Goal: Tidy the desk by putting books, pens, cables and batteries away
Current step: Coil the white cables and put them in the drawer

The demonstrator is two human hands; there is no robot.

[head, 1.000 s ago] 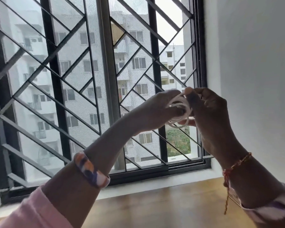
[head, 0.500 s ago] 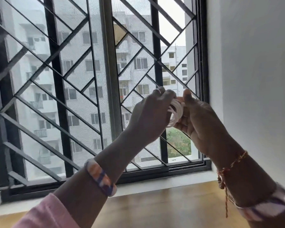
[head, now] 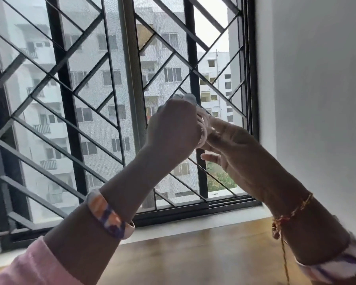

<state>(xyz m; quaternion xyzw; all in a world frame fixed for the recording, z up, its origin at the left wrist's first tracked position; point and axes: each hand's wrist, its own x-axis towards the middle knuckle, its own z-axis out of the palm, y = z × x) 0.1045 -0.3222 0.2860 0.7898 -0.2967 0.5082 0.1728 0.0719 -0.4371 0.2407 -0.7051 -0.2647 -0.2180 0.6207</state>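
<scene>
A white cable (head: 204, 128) wound into a small coil is held up in front of the window, between both hands. My left hand (head: 173, 128) curls around the coil from the left and hides most of it. My right hand (head: 230, 149) holds the coil from the right, thumb pointing up along it and the lower fingers spread loosely. The image is blurred around the fingertips. Both hands are raised well above the desk.
A wooden desk top (head: 193, 258) runs along the bottom under a white sill. Behind the hands is a window with a black metal grille (head: 70, 112). A plain white wall (head: 317, 99) stands at the right.
Both hands have stayed together on the coil and shifted slightly down and left. My left hand has turned over the coil, covering more of it than a second ago.
</scene>
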